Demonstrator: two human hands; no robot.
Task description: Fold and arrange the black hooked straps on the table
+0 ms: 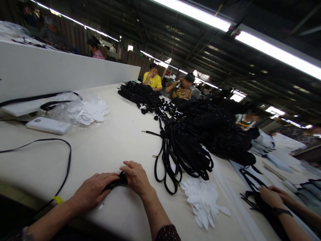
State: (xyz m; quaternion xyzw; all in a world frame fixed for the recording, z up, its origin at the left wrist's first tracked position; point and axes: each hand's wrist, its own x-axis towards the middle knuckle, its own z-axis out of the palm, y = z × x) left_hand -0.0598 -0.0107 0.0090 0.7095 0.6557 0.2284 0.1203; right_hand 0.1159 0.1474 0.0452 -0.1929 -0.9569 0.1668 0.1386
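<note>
Bare forearms, dark patterned sleeve (168,233) at right elbow

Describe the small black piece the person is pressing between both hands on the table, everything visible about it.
The small black piece looks like dark fabric or strap material, mostly hidden. It lies flat on the cream table, near its front edge. The left hand covers its left end with the fingers, and the right hand presses on its right end. Only a short stretch shows between them, so its full shape and any fittings cannot be told. It lies apart from the pile of black straps to its right.
</note>
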